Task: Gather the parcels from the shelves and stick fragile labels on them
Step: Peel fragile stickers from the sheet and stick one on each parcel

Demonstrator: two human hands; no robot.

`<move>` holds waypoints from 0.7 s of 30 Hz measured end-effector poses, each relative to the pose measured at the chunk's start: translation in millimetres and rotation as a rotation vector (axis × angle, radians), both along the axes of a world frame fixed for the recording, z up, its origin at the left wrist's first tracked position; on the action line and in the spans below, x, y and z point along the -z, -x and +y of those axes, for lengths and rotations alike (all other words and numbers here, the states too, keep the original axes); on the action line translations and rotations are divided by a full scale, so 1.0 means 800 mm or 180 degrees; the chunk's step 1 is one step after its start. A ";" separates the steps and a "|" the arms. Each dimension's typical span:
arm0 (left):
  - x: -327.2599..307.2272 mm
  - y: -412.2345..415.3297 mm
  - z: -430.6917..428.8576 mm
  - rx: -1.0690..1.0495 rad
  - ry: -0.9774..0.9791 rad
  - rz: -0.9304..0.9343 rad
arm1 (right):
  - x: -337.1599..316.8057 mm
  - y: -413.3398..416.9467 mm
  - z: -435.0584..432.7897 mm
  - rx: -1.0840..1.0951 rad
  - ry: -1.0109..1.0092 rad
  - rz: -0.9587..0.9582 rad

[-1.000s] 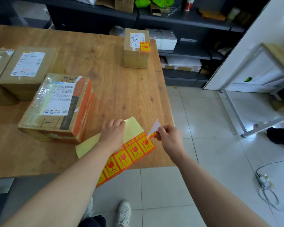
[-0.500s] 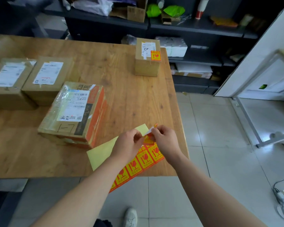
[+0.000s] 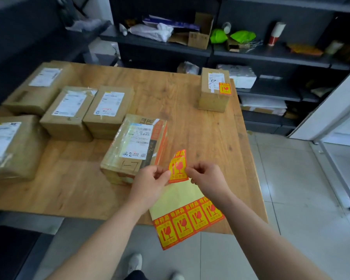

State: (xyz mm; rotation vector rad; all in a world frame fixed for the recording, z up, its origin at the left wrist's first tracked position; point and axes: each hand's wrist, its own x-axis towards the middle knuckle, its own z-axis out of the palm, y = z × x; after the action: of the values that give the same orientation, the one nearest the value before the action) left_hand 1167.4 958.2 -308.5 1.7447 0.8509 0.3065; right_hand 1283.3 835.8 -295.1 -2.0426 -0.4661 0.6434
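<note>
left hand (image 3: 150,182), right hand (image 3: 207,178): fingers pinch orange-yellow fragile sticker (image 3: 177,168) by edges | likely light, floppy, tacky | taped cardboard parcel (image 3: 133,146), 10 o'clock

Broken-glass fragile sign on loose sticker (image 3: 178,167); perhaps "3" on parcel (image 3: 135,146).
</note>
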 end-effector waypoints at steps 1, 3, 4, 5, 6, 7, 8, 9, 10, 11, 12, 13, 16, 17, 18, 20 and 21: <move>-0.003 0.006 0.010 0.0002 -0.0031 0.0032 | 0.000 0.005 0.009 0.0011 -0.0018 0.0005; -0.010 0.015 0.030 0.0010 -0.0172 0.0119 | 0.001 0.017 0.028 0.0041 -0.0118 0.0110; -0.013 0.019 0.041 0.0009 -0.0225 0.0132 | 0.001 0.023 0.038 0.0063 -0.0179 0.0178; -0.015 0.022 0.051 0.0018 -0.0276 0.0139 | 0.003 0.029 0.048 0.0090 -0.0209 0.0233; -0.017 0.025 0.063 0.0045 -0.0369 0.0181 | 0.003 0.035 0.057 0.0111 -0.0205 0.0270; -0.017 0.027 0.075 0.0090 -0.0515 0.0250 | 0.005 0.040 0.067 0.0137 -0.0187 0.0300; -0.016 0.028 0.088 0.0150 -0.0680 0.0342 | 0.006 0.045 0.076 0.0167 -0.0174 0.0324; -0.015 0.029 0.101 0.0212 -0.0825 0.0432 | 0.007 0.049 0.085 0.0211 -0.0163 0.0343; -0.015 0.029 0.112 0.0274 -0.0932 0.0514 | 0.009 0.053 0.093 0.0263 -0.0155 0.0355; -0.014 0.029 0.122 0.0348 -0.0998 0.0584 | 0.010 0.056 0.101 0.0327 -0.0150 0.0377; -0.014 0.028 0.130 0.0433 -0.1049 0.0649 | 0.012 0.058 0.107 0.0392 -0.0144 0.0399; -0.014 0.028 0.137 0.0531 -0.1122 0.0726 | 0.013 0.060 0.112 0.0454 -0.0121 0.0410; -0.013 0.025 0.149 0.0800 -0.1359 0.0951 | 0.019 0.065 0.120 0.0548 0.0051 0.0345; -0.011 0.024 0.152 0.0873 -0.1447 0.1025 | 0.021 0.067 0.121 0.0569 0.0106 0.0321; -0.011 0.024 0.153 0.0933 -0.1548 0.1098 | 0.023 0.068 0.122 0.0572 0.0160 0.0299; -0.011 0.023 0.155 0.1032 -0.1723 0.1162 | 0.027 0.070 0.121 0.0577 0.0264 0.0266; -0.011 0.022 0.155 0.1077 -0.1772 0.1157 | 0.029 0.071 0.121 0.0595 0.0311 0.0261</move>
State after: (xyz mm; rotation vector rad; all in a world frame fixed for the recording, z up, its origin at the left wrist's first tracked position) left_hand 1149.5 1082.0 -299.5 2.4785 0.7441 -0.0111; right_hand 1226.2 932.7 -318.0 -2.1122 -0.1963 0.6438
